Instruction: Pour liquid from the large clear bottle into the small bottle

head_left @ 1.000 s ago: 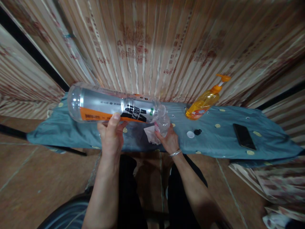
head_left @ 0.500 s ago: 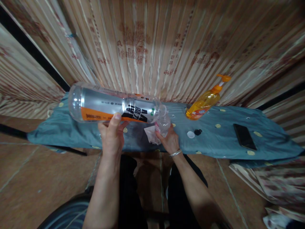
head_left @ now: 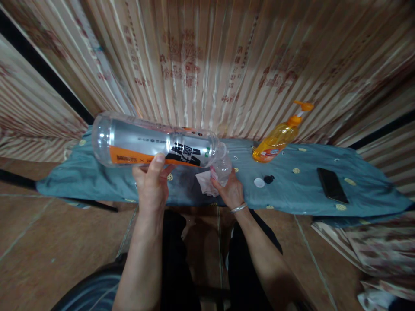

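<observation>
Left grip [head_left: 151, 183] clasping large sideways bottle [head_left: 142, 142], thumb [head_left: 157, 162] up, forearm [head_left: 142, 259] extended, right grip [head_left: 231, 188] round small bottle [head_left: 222, 167], pale cloth [head_left: 205, 182] just left of it

Left hand [head_left: 151, 185] hides some fingers behind big bottle [head_left: 139, 140]. Right hand [head_left: 232, 191] covers part of small bottle [head_left: 223, 169]. I can't tell if bottles touch. Tiny label words [head_left: 147, 139] too small to read. Black round thing [head_left: 92, 289] cut off at bottom edge.

Silver, orange and black label [head_left: 139, 134] on clear bottle [head_left: 101, 139], yellow-patterned teal cloth [head_left: 301, 196], orange pump [head_left: 305, 106]
</observation>
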{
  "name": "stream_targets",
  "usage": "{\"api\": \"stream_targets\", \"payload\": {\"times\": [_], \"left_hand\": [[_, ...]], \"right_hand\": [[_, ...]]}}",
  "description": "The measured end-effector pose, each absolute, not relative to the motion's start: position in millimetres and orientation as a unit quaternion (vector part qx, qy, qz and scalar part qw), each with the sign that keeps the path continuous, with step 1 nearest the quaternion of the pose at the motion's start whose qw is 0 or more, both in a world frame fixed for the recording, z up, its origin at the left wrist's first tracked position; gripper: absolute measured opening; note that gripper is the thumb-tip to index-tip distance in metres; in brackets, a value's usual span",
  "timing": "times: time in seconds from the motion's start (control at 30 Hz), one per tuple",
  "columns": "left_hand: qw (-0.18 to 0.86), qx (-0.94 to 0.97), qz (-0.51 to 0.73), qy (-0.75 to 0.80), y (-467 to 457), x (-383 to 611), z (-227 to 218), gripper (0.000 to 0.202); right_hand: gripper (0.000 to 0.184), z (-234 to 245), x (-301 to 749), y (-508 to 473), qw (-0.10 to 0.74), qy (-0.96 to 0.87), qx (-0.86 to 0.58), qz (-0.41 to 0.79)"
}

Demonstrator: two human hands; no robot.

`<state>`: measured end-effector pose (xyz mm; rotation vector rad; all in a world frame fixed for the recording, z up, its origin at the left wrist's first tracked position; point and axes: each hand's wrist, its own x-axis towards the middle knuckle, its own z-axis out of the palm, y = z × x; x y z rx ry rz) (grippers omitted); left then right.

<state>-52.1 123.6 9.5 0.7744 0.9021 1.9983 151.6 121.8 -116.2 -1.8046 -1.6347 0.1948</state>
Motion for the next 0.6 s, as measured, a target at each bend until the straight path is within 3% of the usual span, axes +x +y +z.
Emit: {"api": "stream_targets", "payload": {"times": [0.23,0.6], "left_hand": [[0.394,0.323,0.788,0.345,123.4,-52.6,9.1,0.035],[0.384,0.323,0.79,0.352,122.7,-49.2,12.4,0.036]], "right_hand": [[0.075,-119.5,151.7,122.0,0.374,-0.629,-0.678,0.061],[0.075,-120.1,152.7,122.7,0.342,-0.636,-0.69,0.059]]}}
